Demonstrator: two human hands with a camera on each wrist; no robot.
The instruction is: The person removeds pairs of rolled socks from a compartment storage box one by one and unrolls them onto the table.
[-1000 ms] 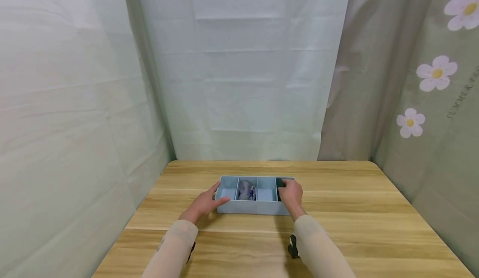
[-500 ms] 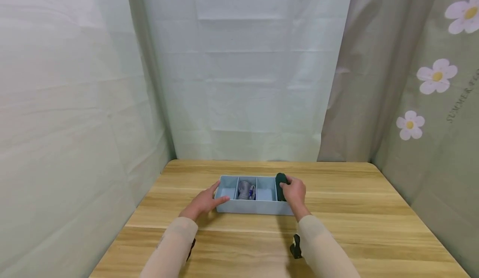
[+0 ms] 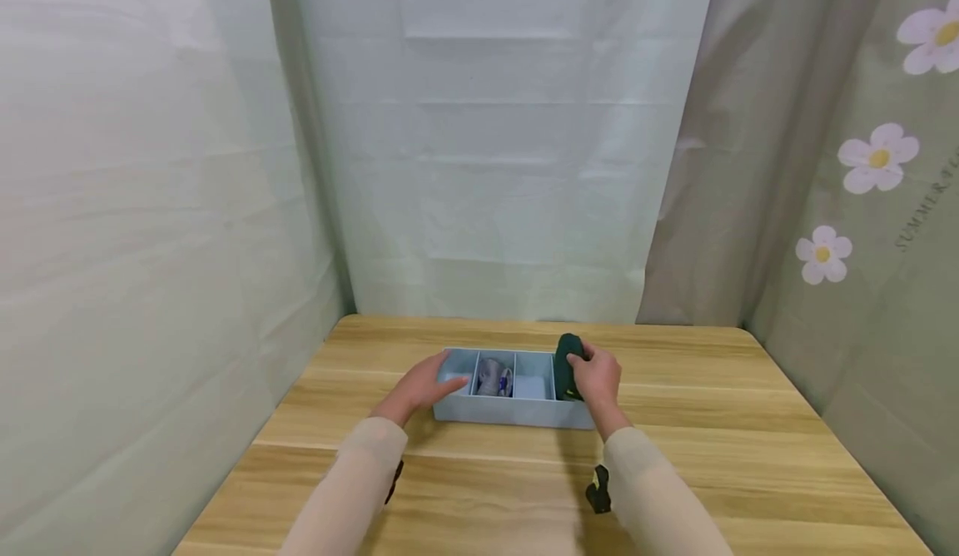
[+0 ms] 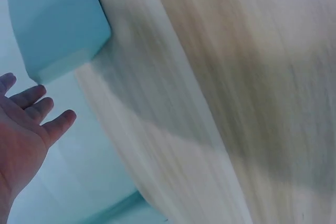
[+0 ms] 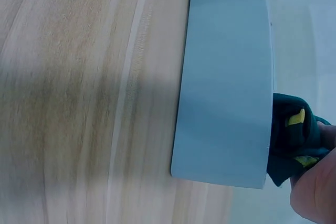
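A light blue box [image 3: 509,410] with several compartments in a row stands on the table. My right hand [image 3: 599,377] pinches a rolled dark green fabric bundle [image 3: 567,364] between thumb and fingers at the rightmost compartment; its upper end sticks up above the rim. The right wrist view shows folded layers of this bundle [image 5: 294,124] with yellow marks. My left hand [image 3: 423,385] is at the box's left end, fingers spread and overlapping the leftmost compartment in the head view. From the left wrist, its fingers look straight, right by the box's corner [image 4: 58,30].
A grey rolled fabric piece [image 3: 493,377] with a blue patch lies in the second compartment from the left. Wood-grain table [image 3: 479,481] surrounds the box. Pale curtains [image 3: 494,165] hang behind and at both sides, the right one printed with flowers.
The right hand has raised the dark green bundle from inside its compartment until it stands above the rim. The left hand has shifted slightly up and right at the box's left end.
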